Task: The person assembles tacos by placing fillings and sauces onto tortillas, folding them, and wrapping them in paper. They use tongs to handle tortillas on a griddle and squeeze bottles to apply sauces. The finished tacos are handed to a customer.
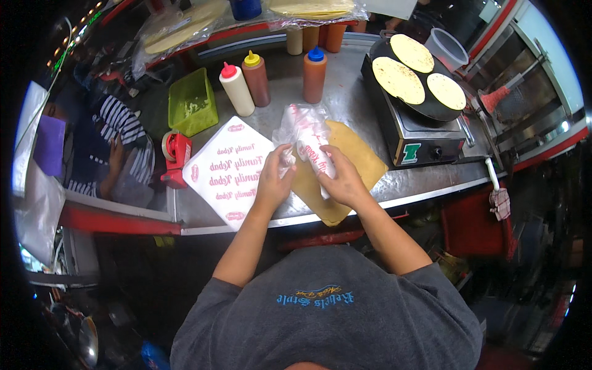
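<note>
My right hand (343,180) is closed round the lower end of a roll wrapped in white paper with red print (320,161). The roll's upper part lies against or partly inside a clear plastic bag (288,128); how far in it reaches I cannot tell. Fingers of my left hand (274,177) pinch the bag's near left edge. Under both hands lies brown paper (365,154) on the metal counter (277,114). To the left, next to my left hand, is a stack of white printed wrapping paper (216,154).
Behind stand a white sauce bottle (237,92), a yellow-capped bottle (256,80) and a blue-capped bottle (314,77). A green tub (192,105) and red tape dispenser (177,159) sit left. At right, flatbreads (399,80) lie on a griddle (425,110). A person (114,142) is beyond the left edge.
</note>
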Motion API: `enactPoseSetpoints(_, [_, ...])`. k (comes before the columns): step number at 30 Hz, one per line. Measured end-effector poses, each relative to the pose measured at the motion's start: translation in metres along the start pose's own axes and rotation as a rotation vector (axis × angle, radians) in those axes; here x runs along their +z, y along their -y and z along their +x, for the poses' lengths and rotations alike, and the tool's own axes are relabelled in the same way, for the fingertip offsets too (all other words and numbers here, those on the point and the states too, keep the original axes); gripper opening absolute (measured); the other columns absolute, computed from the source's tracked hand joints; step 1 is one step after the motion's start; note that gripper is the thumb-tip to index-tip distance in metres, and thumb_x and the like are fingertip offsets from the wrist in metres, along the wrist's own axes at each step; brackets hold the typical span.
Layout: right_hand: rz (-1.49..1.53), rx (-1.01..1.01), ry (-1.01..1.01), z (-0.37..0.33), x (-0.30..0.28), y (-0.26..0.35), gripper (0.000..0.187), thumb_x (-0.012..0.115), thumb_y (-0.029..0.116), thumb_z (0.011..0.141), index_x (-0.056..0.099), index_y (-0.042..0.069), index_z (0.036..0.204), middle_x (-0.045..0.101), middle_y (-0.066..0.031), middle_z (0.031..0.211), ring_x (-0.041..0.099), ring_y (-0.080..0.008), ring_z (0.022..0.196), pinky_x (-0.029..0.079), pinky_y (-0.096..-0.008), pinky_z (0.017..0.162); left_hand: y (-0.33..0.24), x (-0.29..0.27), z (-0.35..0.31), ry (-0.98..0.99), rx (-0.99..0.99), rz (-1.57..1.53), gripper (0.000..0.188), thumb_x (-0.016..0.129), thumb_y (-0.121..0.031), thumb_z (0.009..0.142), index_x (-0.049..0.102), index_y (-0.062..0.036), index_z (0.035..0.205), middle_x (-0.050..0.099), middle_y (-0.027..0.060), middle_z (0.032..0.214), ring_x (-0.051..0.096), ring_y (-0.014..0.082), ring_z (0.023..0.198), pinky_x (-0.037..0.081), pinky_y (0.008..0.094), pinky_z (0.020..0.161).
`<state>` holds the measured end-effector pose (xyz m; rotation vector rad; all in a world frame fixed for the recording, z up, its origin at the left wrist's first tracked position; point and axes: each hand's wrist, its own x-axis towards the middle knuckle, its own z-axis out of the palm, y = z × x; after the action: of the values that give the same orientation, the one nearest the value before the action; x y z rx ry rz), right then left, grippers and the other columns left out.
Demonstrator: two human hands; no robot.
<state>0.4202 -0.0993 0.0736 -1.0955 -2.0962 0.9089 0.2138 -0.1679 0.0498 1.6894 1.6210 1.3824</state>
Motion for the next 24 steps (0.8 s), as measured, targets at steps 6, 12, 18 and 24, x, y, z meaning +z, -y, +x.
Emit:
enactPoseSetpoints(6, [-0.025, 0.016, -0.125, 0.044, 0.027, -0.005, 0.056, 0.07, 0.02, 0.094, 0.05, -0.001, 0.142, 0.059, -0.0331, 0.132, 0.059, -0.0534, 0.123, 0.049, -0.0536, 0.106, -0.019, 0.028, -0.016, 0.064, 0.122, 0.058, 0.094, 0.085, -0.01, 0.078, 0.038, -0.0115, 0.159, 0.051, 0.0203, 0.131, 0.054, 0.0374, 0.122, 0.047, 0.0482, 0.108])
enactPoseSetpoints(12, [-0.059, -0.092, -0.29, 0.057, 0.017, -0.045, 0.048, 0.073, 0.019, 0.094, 0.055, 0.0, 0.134, 0.062, -0.0277, 0.124, 0.06, -0.046, 0.121, 0.05, -0.0501, 0.102, -0.005, 0.048, 0.012, -0.077, 0.078, 0.273, 0.082, 0.091, -0.016, 0.076, 0.054, -0.0231, 0.149, 0.053, 0.017, 0.114, 0.057, 0.039, 0.107, 0.051, 0.0486, 0.094])
enactPoseSetpoints(18, [-0.422, 0.076, -0.313, 0.103, 0.001, -0.061, 0.05, 0.079, 0.025, 0.086, 0.063, 0.001, 0.127, 0.068, -0.0254, 0.117, 0.065, -0.0439, 0.115, 0.052, -0.0525, 0.099, -0.005, 0.042, 0.018, -0.03, 0.131, 0.382, 0.085, 0.095, -0.025, 0.072, 0.055, -0.0192, 0.146, 0.052, 0.0156, 0.11, 0.057, 0.0369, 0.104, 0.052, 0.0471, 0.091])
enactPoseSetpoints(24, [-0.429, 0.34, -0.027, 0.068, -0.015, -0.079, 0.033, 0.077, 0.025, 0.089, 0.071, -0.001, 0.11, 0.074, -0.0237, 0.097, 0.072, -0.043, 0.089, 0.057, -0.0523, 0.08, -0.016, 0.056, 0.018, -0.004, 0.036, 0.494, 0.086, 0.098, -0.03, 0.069, 0.057, -0.0168, 0.144, 0.053, 0.0157, 0.111, 0.058, 0.036, 0.101, 0.052, 0.0459, 0.092])
